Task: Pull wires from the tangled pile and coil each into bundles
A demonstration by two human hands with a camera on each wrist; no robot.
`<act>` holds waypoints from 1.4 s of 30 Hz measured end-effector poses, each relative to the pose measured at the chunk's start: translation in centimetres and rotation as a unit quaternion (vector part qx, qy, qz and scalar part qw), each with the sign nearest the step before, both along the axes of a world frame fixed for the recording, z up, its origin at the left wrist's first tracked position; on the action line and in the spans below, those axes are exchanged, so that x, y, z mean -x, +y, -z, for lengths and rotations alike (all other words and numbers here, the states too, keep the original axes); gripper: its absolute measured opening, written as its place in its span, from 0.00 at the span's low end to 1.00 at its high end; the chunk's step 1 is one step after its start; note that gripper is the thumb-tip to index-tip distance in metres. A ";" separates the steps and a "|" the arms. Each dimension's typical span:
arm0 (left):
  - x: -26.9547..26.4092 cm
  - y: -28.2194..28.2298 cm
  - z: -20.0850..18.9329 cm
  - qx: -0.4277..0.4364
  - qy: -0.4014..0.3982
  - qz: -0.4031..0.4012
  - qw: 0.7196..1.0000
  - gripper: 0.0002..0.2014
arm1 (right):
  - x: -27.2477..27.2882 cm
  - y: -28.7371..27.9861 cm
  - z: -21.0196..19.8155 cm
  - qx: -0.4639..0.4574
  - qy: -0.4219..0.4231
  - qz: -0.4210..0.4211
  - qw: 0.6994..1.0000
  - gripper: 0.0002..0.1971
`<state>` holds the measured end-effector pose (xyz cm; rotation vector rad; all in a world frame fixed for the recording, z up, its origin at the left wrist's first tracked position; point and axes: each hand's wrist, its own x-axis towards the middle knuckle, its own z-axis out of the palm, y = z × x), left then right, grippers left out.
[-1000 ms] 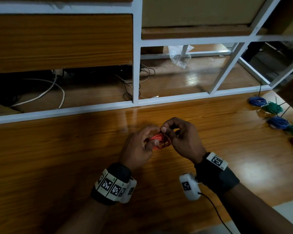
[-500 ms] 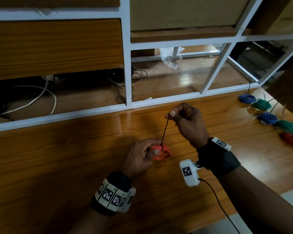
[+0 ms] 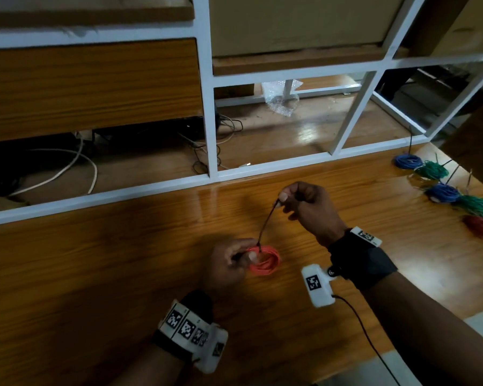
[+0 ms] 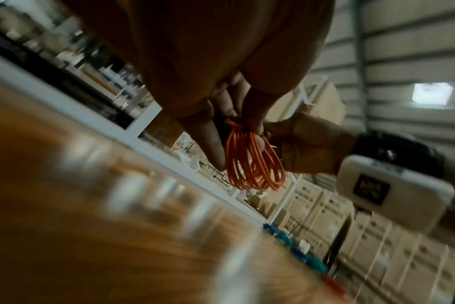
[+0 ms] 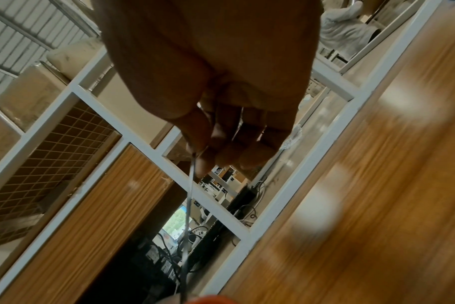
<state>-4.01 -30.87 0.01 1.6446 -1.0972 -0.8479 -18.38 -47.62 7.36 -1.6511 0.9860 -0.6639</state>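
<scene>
Orange coil (image 3: 264,263): my left hand (image 3: 229,264) pinches it above the surface (image 3: 95,274); my right hand (image 3: 308,207), above the coil, pinches the tie strand (image 3: 267,222) taut, presumably to cinch it.

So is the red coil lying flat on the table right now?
No, the left hand pinches the red coil and holds it up off the table, loops hanging free.

Left hand (image 3: 229,264) pinches orange coil (image 3: 265,260); right hand (image 3: 308,207) pinches its tie (image 3: 267,222)
</scene>
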 end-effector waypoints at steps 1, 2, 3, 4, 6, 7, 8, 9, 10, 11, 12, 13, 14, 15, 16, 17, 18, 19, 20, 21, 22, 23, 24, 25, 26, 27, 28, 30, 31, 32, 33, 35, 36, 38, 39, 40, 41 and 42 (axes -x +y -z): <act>0.2 0.2 0.4 -0.003 0.050 -0.032 0.998 0.17 | 0.6 0.4 -0.1 -0.022 -0.004 -0.012 1.000 0.06; 0.4 0.4 0.6 -0.007 0.093 -0.057 0.994 0.16 | 1.2 0.9 -0.2 -0.045 -0.006 -0.021 0.999 0.09; 0.8 0.4 0.6 -0.009 0.139 -0.074 0.987 0.13 | 1.8 1.4 0.0 -0.067 -0.004 -0.026 0.997 0.13; 1.3 0.4 0.3 -0.009 0.190 -0.086 0.978 0.12 | 2.4 2.1 0.2 -0.084 0.002 -0.027 0.996 0.15; 2.1 0.2 -0.2 -0.005 0.271 -0.097 0.958 0.12 | 3.5 3.7 1.1 -0.112 0.013 -0.028 0.993 0.16; 2.6 -0.1 -0.3 -0.005 0.295 -0.095 0.951 0.11 | 4.1 4.5 1.5 -0.126 0.014 -0.024 0.992 0.16; 3.1 -0.4 -0.4 -0.005 0.314 -0.089 0.945 0.10 | 4.8 5.4 2.0 -0.139 0.014 -0.016 0.990 0.15; 3.8 -0.8 -0.4 -0.005 0.331 -0.083 0.940 0.10 | 5.6 6.1 2.4 -0.151 0.013 -0.010 0.988 0.14; 4.6 -1.1 -0.5 -0.006 0.343 -0.077 0.936 0.09 | 6.5 6.7 2.8 -0.160 0.008 -0.007 0.987 0.14; 5.4 -1.6 -0.6 -0.008 0.350 -0.066 0.935 0.09 | 7.6 7.1 3.0 -0.166 -0.002 -0.002 0.986 0.14; 6.3 -2.1 -0.9 -0.010 0.353 -0.050 0.934 0.09 | 8.6 7.2 3.1 -0.167 -0.013 0.007 0.986 0.14; 7.3 -2.8 -1.1 -0.016 0.352 -0.031 0.935 0.09 | 9.9 7.1 3.2 -0.168 -0.022 0.023 0.985 0.13; 8.3 -3.4 -1.3 -0.025 0.350 -0.012 0.936 0.09 | 11.2 6.9 3.4 -0.172 -0.028 0.042 0.984 0.13; 9.2 -4.2 -1.4 -0.037 0.347 0.007 0.937 0.10 | 12.5 6.4 3.5 -0.177 -0.031 0.061 0.982 0.13; 10.3 -5.0 -1.7 -0.051 0.341 0.028 0.938 0.10 | 13.9 5.8 3.6 -0.179 -0.032 0.079 0.980 0.13; 11.3 -5.8 -1.9 -0.064 0.329 0.050 0.941 0.11 | 15.3 5.1 3.7 -0.183 -0.032 0.095 0.978 0.13; 12.4 -6.8 -2.2 -0.076 0.313 0.069 0.944 0.12 | 16.8 4.3 3.8 -0.185 -0.034 0.112 0.976 0.12; 13.4 -7.8 -2.3 -0.085 0.294 0.084 0.948 0.12 | 18.4 3.4 3.9 -0.187 -0.038 0.127 0.973 0.11; 14.4 -8.9 -2.5 -0.093 0.275 0.093 0.952 0.13 | 19.9 2.4 4.0 -0.187 -0.044 0.143 0.971 0.10; 15.4 -10.1 -2.5 -0.099 0.255 0.098 0.957 0.14 | 21.7 1.0 4.2 -0.189 -0.052 0.162 0.967 0.10; 16.5 -11.3 -2.6 -0.103 0.232 0.102 0.962 0.14 | 23.5 -0.6 4.6 -0.190 -0.060 0.181 0.963 0.09; 17.6 -12.6 -2.6 -0.107 0.211 0.106 0.966 0.13 | 25.5 -2.5 5.2 -0.192 -0.069 0.204 0.957 0.09; 18.8 -13.8 -2.6 -0.113 0.195 0.106 0.969 0.12 | 27.4 -4.5 5.7 -0.194 -0.075 0.226 0.952 0.09; 20.0 -14.9 -2.5 -0.119 0.184 0.102 0.970 0.12 | 29.3 -6.5 6.3 -0.194 -0.078 0.247 0.946 0.10; 21.2 -15.9 -2.5 -0.123 0.175 0.096 0.972 0.11 | 31.2 -8.7 7.0 -0.190 -0.073 0.271 0.941 0.12; 22.6 -16.9 -2.4 -0.128 0.164 0.090 0.974 0.11 | 33.1 -10.6 7.7 -0.181 -0.064 0.292 0.937 0.14; 23.8 -17.6 -2.2 -0.132 0.155 0.083 0.975 0.11 | 34.8 -12.6 8.6 -0.171 -0.044 0.307 0.935 0.17; 26.4 -19.0 -1.9 -0.147 0.137 0.070 0.977 0.12 | 38.0 -16.1 10.5 -0.144 0.003 0.316 0.938 0.23; 27.6 -19.6 -1.8 -0.153 0.130 0.064 0.978 0.12 | 39.4 -17.8 11.5 -0.133 0.018 0.308 0.942 0.27; 28.6 -20.1 -1.7 -0.157 0.126 0.058 0.978 0.11 | 40.4 -19.3 12.5 -0.127 0.036 0.298 0.945 0.31; 29.5 -20.4 -1.6 -0.158 0.125 0.052 0.978 0.11 | 41.1 -20.7 13.2 -0.124 0.051 0.295 0.946 0.33; 30.9 -20.7 -1.3 -0.158 0.121 0.035 0.979 0.10 | 41.7 -22.4 13.3 -0.118 0.055 0.302 0.945 0.29; 31.4 -20.5 -1.2 -0.161 0.120 0.023 0.979 0.10 | 41.6 -22.8 13.2 -0.108 0.056 0.306 0.944 0.29; 32.0 -19.6 -0.9 -0.162 0.115 0.009 0.980 0.09 | 41.3 -22.8 13.0 -0.075 0.063 0.318 0.943 0.35; 32.1 -19.1 -0.7 -0.157 0.111 0.006 0.981 0.09 | 41.2 -22.8 13.5 -0.052 0.072 0.312 0.946 0.36; 32.2 -18.5 -0.6 -0.155 0.104 0.004 0.982 0.09 | 41.2 -22.5 14.2 -0.037 0.079 0.297 0.951 0.33; 32.2 -18.1 -0.4 -0.150 0.104 0.000 0.983 0.09 | 40.8 -21.9 14.5 -0.032 0.074 0.292 0.953 0.29; 32.2 -17.8 -0.2 -0.150 0.089 -0.012 0.985 0.09 | 40.7 -21.3 14.6 -0.029 0.068 0.295 0.953 0.26</act>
